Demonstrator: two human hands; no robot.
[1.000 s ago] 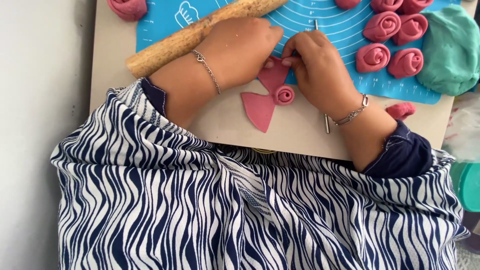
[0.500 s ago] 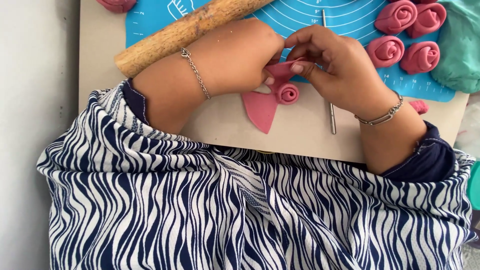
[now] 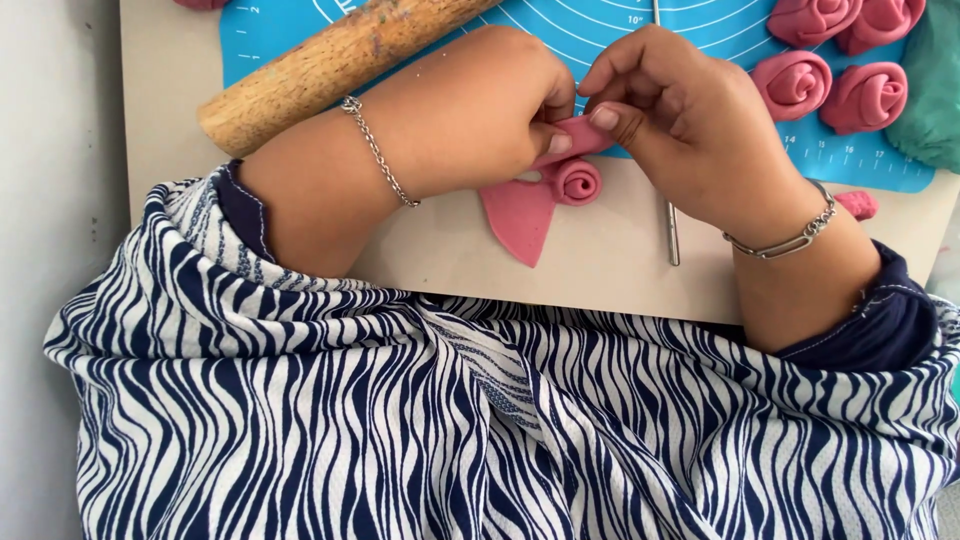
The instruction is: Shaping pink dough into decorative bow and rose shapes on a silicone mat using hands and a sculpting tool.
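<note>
Both hands' fingers (image 3: 560,142) pinching one pink dough strip (image 3: 575,135) above a rolled rose (image 3: 573,182).

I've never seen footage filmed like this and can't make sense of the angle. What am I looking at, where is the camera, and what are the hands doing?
The camera sits on a person's head and looks straight down, so the striped garment filling the lower half is their own clothing. There is no machine, just two bare hands, each with a bracelet at the wrist.

The left hand and right hand meet in the middle and pinch a small pink dough strip between their fingertips. Just below lie a rolled pink spiral and a flat pink dough piece on a beige board.

Further up is a blue baking mat with a wooden rolling pin across it. On the right sit finished pink dough roses, beside a lump of green dough. A thin metal tool lies near the right wrist.
</note>
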